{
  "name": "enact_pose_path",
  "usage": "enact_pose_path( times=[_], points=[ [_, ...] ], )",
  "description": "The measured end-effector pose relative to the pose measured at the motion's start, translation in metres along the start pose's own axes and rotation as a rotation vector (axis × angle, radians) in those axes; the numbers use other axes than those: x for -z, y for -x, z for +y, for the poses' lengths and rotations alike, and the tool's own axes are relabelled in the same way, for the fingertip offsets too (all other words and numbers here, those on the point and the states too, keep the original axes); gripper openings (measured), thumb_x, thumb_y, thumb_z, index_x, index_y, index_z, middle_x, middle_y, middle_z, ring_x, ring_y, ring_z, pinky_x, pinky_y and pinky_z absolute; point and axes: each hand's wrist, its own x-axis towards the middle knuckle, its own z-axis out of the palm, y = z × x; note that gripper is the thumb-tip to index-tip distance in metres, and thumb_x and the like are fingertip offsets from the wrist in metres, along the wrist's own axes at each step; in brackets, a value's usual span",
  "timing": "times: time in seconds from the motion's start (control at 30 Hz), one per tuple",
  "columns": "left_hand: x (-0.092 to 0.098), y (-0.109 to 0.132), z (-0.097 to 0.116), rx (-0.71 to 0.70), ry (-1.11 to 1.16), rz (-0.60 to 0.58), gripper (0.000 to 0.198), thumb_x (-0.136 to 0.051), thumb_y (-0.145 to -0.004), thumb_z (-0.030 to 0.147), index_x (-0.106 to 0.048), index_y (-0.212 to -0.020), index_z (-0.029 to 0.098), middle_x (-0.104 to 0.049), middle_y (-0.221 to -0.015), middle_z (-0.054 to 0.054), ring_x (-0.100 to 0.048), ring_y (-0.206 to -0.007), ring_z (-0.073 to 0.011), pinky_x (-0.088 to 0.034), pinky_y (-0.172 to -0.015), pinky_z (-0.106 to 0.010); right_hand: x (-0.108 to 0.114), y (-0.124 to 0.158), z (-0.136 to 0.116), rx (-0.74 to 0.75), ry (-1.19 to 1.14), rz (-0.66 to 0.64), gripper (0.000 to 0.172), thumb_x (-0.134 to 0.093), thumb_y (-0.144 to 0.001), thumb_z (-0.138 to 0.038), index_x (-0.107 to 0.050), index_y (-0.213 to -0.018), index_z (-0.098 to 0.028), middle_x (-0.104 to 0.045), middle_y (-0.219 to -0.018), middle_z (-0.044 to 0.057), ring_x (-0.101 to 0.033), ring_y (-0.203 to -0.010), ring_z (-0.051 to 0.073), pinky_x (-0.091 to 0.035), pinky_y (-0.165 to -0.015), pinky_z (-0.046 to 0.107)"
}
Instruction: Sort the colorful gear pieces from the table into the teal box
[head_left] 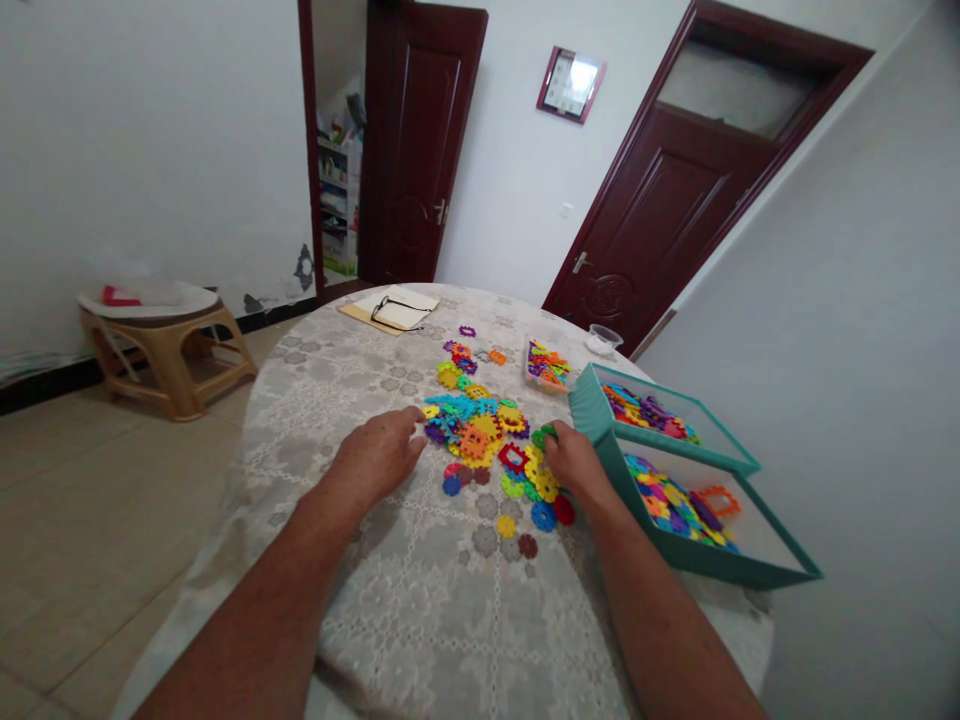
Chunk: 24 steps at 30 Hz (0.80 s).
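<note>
A loose heap of colourful plastic gear-shaped pieces (486, 428) lies on the table between my hands. My left hand (382, 452) is at the heap's left edge, thumb and index finger apart. Its index fingertip is at a small yellow piece (430, 411); whether it touches it is hard to tell. On the right, my right hand (571, 456) has its fingers closed on a green gear piece (543, 437). Just below that hand are a yellow gear strip (541, 474), a blue disc (544, 516) and a dark red disc (564, 510). A red square frame piece (514, 458) lies nearby.
Two teal boxes (705, 572) with more pieces stand to the right, close to my right forearm. Behind the heap is a clear tub (531, 378) of pieces. Glasses lie on an open notebook (401, 305) at the back left. The round table wears a patterned cloth (420, 620).
</note>
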Motion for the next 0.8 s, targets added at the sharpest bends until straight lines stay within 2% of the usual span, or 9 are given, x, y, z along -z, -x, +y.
enact_pose_path(
  times=[0.13,0.27,0.37,0.5,0.63,0.73,0.8],
  points=[
    [-0.002,-0.001,-0.001,-0.013,-0.035,-0.019,0.038,-0.056,-0.099,0.03,-0.066,-0.134,0.02,-0.075,-0.128,-0.015,-0.071,-0.114,-0.0299,-0.052,-0.094,-0.038,0.014,0.014,-0.002,0.011,-0.154,0.038,0.024,-0.043,-0.101,-0.025,-0.067,-0.105,-0.02,-0.075,-0.09,0.005,-0.068,-0.084,0.02,-0.044,-0.072,0.027],
    [-0.004,-0.001,0.001,-0.035,-0.038,-0.014,0.038,-0.055,-0.1,0.031,-0.066,-0.135,0.021,-0.075,-0.128,-0.015,-0.071,-0.114,-0.0301,-0.052,-0.095,-0.039,0.043,0.038,0.002,0.032,-0.367,0.101,0.028,-0.049,-0.097,-0.033,-0.07,-0.111,-0.023,-0.074,-0.081,0.002,-0.068,-0.073,0.021,-0.047,-0.07,0.03],
    [-0.005,0.001,0.003,-0.073,-0.034,-0.006,0.036,-0.055,-0.099,0.03,-0.068,-0.132,0.021,-0.075,-0.128,-0.015,-0.071,-0.114,-0.032,-0.052,-0.096,-0.041,0.072,0.055,0.017,0.001,-0.364,0.179,0.03,-0.052,-0.095,-0.04,-0.072,-0.108,-0.024,-0.075,-0.084,0.005,-0.068,-0.076,0.024,-0.047,-0.07,0.032],
    [-0.008,0.004,0.007,-0.105,-0.021,-0.027,0.035,-0.056,-0.098,0.029,-0.07,-0.129,0.023,-0.075,-0.128,-0.015,-0.071,-0.113,-0.0329,-0.054,-0.096,-0.043,0.099,0.071,0.052,-0.084,-0.249,0.29,0.034,-0.051,-0.094,-0.046,-0.072,-0.107,-0.023,-0.076,-0.092,0.009,-0.068,-0.082,0.026,-0.046,-0.072,0.034],
    [-0.009,0.004,0.01,-0.105,-0.083,-0.077,0.038,-0.056,-0.099,0.028,-0.067,-0.135,0.022,-0.074,-0.131,-0.014,-0.07,-0.116,-0.0306,-0.053,-0.098,-0.041,0.104,0.08,0.091,-0.155,-0.142,0.303,0.038,-0.047,-0.096,-0.05,-0.071,-0.104,-0.021,-0.074,-0.089,0.008,-0.066,-0.08,0.025,-0.044,-0.071,0.033],
    [-0.009,0.003,0.012,-0.1,-0.096,-0.092,0.037,-0.055,-0.1,0.029,-0.067,-0.134,0.023,-0.074,-0.131,-0.013,-0.071,-0.117,-0.0293,-0.054,-0.098,-0.039,0.096,0.082,0.114,-0.206,-0.027,0.273,0.036,-0.047,-0.097,-0.049,-0.071,-0.099,-0.022,-0.072,-0.086,0.009,-0.065,-0.08,0.026,-0.045,-0.072,0.034],
    [-0.008,0.003,0.014,-0.098,-0.097,-0.098,0.037,-0.055,-0.1,0.029,-0.067,-0.135,0.022,-0.073,-0.133,-0.013,-0.07,-0.118,-0.0297,-0.053,-0.099,-0.04,0.089,0.083,0.123,-0.225,0.087,0.332,0.034,-0.05,-0.097,-0.045,-0.071,-0.105,-0.02,-0.073,-0.092,0.012,-0.066,-0.087,0.029,-0.048,-0.078,0.037]
  ],
)
